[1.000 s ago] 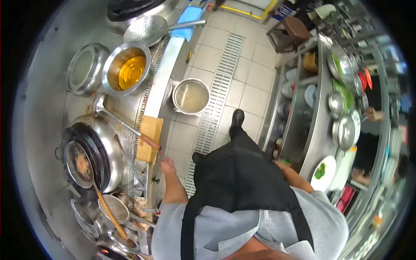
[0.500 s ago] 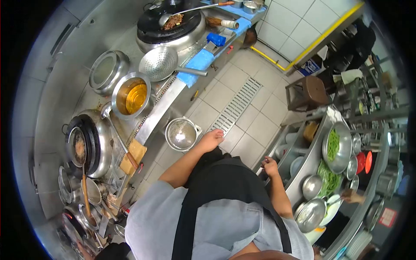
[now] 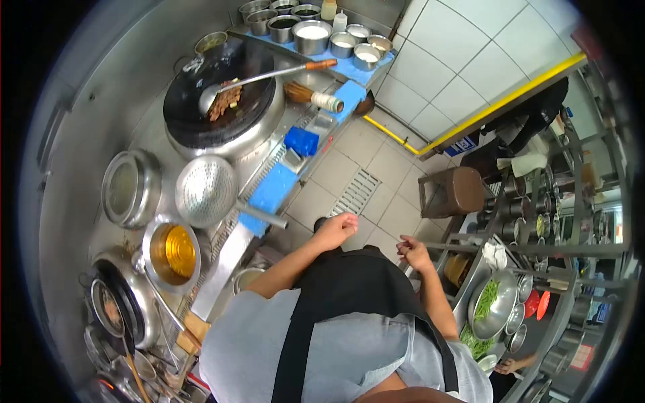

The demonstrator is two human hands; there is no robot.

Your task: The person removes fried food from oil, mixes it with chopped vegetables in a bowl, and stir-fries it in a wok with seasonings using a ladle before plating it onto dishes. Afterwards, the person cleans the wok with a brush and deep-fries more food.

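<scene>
My left hand point(image 3: 338, 232) is over the tiled floor in front of my apron, its fingers loosely curled and apart, with nothing in it. My right hand point(image 3: 414, 254) hangs beside the right-hand counter, fingers spread, also holding nothing. Ahead on the left, a black wok point(image 3: 178, 121) contains browned meat pieces point(image 3: 225, 105). A ladle point(image 3: 269, 75) with a wooden grip rests in that wok. Nearer my left hand, a perforated strainer point(image 3: 206, 191) lies on the stove, its handle jutting past the edge. Beside it a metal pot holds golden oil point(image 3: 178, 250).
Seasoning tins point(image 3: 312, 37) line the back shelf. A bamboo brush point(image 3: 300, 93) and a blue cloth point(image 3: 302, 141) are on the stove edge. A brown stool point(image 3: 458, 193) stands ahead right. Bowls of green vegetables point(image 3: 487, 299) and another person's hand point(image 3: 508, 366) are at the right.
I have moved forward along the aisle, so the wok with meat and the seasoning tins appear closer. My right hand's fingers have spread. Both hands stay free of objects.
</scene>
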